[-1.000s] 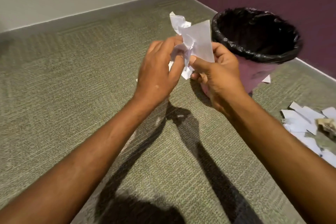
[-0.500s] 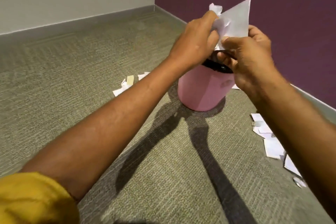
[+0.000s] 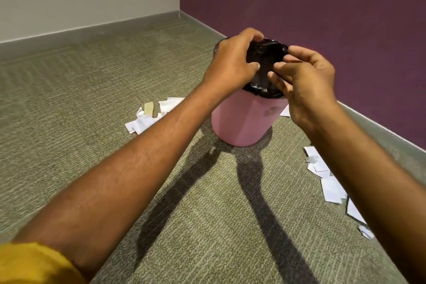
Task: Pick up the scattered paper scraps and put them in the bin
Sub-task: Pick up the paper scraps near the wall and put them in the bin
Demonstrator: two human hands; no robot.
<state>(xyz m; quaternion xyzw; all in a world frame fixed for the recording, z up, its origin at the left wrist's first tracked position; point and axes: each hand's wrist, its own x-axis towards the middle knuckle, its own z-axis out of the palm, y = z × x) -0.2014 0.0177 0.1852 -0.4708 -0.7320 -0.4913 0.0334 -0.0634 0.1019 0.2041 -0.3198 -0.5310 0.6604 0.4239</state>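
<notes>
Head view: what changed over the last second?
Left hand and right hand carried the crumpled white paper over the pink plastic bin and let go; paper no longer visible, fingers loosely curled, empty. White paper scraps either side of the bin stayed on the carpet.

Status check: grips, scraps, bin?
Left grip and right grip over pink bin mouth, fingers loose, no paper in either. Left scraps and right scraps lie on carpet beside bin. Nothing blocks the bin mouth.

One head-worn wide view — forward and down, close above the bin (image 3: pixel 239 120).
</notes>
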